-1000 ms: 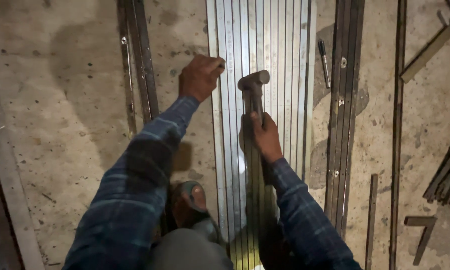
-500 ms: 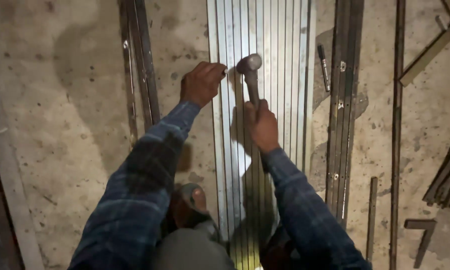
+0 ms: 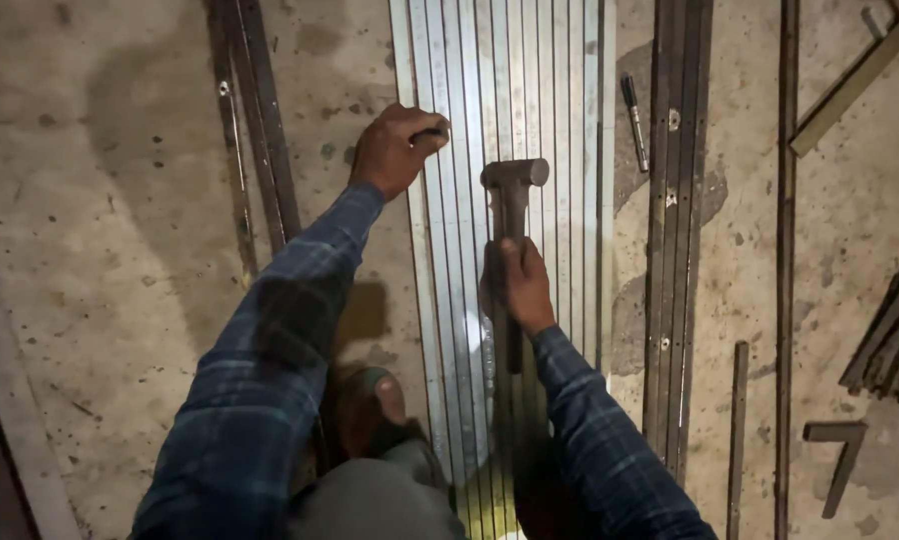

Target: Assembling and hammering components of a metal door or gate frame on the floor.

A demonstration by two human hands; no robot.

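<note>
Gripping hammer [image 3: 513, 185] in right hand [image 3: 526, 285]; left hand [image 3: 395, 150] pinching small punch [image 3: 432, 131] on silver strips [image 3: 560, 100]. Probably mid-hit; needs good aim.

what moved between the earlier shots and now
The hammer in the right hand swung toward the left hand half a second ago, and is now drawn back over the pale metal strips. The left hand stayed put, pinching a small dark tool against the strips. Nothing was let go; the dark bars lie unchanged.
</note>
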